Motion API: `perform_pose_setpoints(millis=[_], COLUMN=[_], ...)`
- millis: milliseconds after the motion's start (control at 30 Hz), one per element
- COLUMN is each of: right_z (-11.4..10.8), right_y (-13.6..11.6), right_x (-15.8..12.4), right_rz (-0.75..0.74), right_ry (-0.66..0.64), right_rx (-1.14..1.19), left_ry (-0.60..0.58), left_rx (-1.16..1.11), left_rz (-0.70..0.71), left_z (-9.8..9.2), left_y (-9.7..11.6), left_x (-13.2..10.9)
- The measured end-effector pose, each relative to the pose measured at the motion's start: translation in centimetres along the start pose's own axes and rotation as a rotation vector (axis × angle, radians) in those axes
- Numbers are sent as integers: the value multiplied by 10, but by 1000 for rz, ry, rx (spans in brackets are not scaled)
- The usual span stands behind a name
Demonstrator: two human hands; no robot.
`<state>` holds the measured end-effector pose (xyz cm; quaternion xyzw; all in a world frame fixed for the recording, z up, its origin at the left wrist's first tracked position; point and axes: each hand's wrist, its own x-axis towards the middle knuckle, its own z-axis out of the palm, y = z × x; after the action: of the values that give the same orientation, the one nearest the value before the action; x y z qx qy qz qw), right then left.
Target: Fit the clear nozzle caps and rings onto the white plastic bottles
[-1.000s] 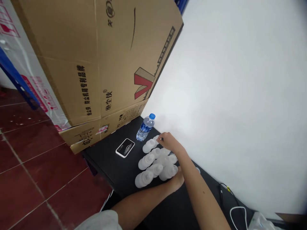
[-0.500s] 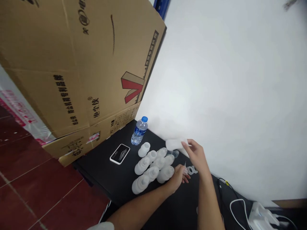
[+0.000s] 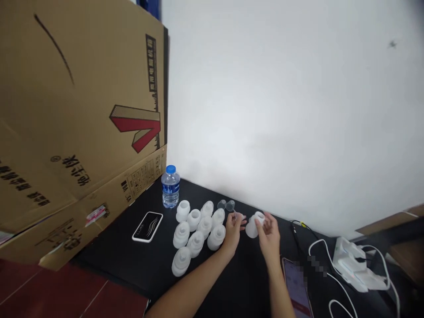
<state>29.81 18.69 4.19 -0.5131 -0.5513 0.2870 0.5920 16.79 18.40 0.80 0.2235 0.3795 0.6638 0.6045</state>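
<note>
My right hand (image 3: 269, 236) is shut on a frosted white plastic bottle (image 3: 253, 225), which tilts with its open mouth up and toward my fingers. My left hand (image 3: 233, 232) pinches a thin translucent plastic piece (image 3: 238, 215), possibly a dropper, close to that bottle. Just beyond it lie two small clear plastic cups (image 3: 225, 205). To the left of my left hand stand several frosted white bottles (image 3: 195, 243) in a tight group, some capped with nozzles.
A blue-capped water bottle (image 3: 170, 187) and a black-and-white flat device (image 3: 147, 226) are on the black table (image 3: 109, 247). A large cardboard box (image 3: 79, 110) leans at left. A phone (image 3: 296, 287) and a white charger (image 3: 353, 267) with cables lie at right, before a white wall (image 3: 265, 110).
The white bottle has come down from near the wall into my right hand's grip in front of me. My hands are now closer together. The camera has turned, shifting the scene.
</note>
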Motion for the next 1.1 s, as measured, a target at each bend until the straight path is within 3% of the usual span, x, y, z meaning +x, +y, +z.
perform_pose_setpoints(millis=[233,433,500,600,800,967,1100], right_z=[20,15,14,13,10,13,14], right_y=[29,28,25,20,13,21,26], right_x=[-6,-19,-20,-19,-14,-13,-16], right_rz=[25,23,-1,7,201,151,102], right_ry=[-49,-337,-370,-342,-297,-80,-91], right_rx=[49,-45,-66,-16,186,231,214], left_ry=[-32,-52,-48,4,45,-7,-11], left_rx=[99,65,53,16,14,45,69], left_rz=[166,125,106,74,125,126,124], left_z=[-6,-6,-8,-12,-16,-14,-15], left_y=[7,7,4,-1,-3,5,4], left_x=[-3,0,4,10,13,7,7])
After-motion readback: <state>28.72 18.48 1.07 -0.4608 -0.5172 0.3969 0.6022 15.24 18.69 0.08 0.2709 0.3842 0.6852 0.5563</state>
